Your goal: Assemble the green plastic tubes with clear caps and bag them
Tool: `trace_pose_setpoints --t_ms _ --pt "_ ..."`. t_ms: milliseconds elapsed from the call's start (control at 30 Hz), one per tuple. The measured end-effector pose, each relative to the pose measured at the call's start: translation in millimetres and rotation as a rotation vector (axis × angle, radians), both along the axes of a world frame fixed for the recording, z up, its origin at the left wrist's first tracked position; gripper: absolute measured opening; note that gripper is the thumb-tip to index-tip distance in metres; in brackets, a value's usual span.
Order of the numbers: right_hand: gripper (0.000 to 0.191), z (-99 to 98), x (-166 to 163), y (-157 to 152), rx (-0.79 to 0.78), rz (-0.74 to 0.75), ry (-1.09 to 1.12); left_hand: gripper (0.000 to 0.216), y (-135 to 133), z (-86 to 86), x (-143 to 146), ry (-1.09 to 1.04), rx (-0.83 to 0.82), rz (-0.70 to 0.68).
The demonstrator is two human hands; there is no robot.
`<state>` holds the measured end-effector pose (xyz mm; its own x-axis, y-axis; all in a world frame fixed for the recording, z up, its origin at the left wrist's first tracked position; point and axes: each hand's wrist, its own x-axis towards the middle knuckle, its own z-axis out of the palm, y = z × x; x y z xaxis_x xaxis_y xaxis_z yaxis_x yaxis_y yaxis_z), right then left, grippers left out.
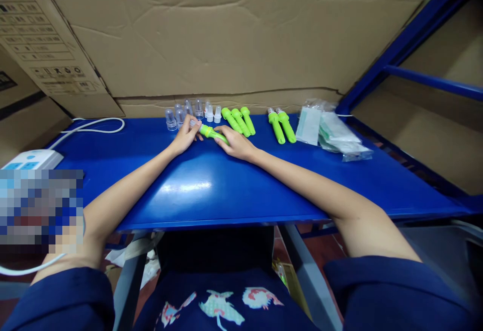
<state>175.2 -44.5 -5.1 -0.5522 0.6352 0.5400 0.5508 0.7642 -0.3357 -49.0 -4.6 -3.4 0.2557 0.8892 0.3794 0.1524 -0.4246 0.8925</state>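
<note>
Both my hands meet near the far middle of the blue table (211,185). My right hand (237,143) is closed round a green plastic tube (211,133) lying on the table. My left hand (187,135) pinches the tube's left end, where a small clear piece seems to sit. Just behind my left hand stand several clear plastic caps (184,112) and two white caps (213,113). Three green tubes (238,119) lie behind my right hand, and two more green tubes with fitted ends (282,126) lie further right.
Clear plastic bags with white contents (330,132) lie at the far right of the table. A white power strip (32,159) and its cable (94,126) sit at the left. Cardboard sheets (226,34) wall the back. A blue metal frame (407,44) rises on the right.
</note>
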Motion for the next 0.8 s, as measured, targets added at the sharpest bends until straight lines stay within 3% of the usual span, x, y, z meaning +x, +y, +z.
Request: trace_pose_setpoints --t_ms 800 --pt "0.043 1.7 -0.5 -1.2 -0.013 -0.029 -0.027 0.052 -1.8 1.9 1.9 -0.005 0.021 -0.008"
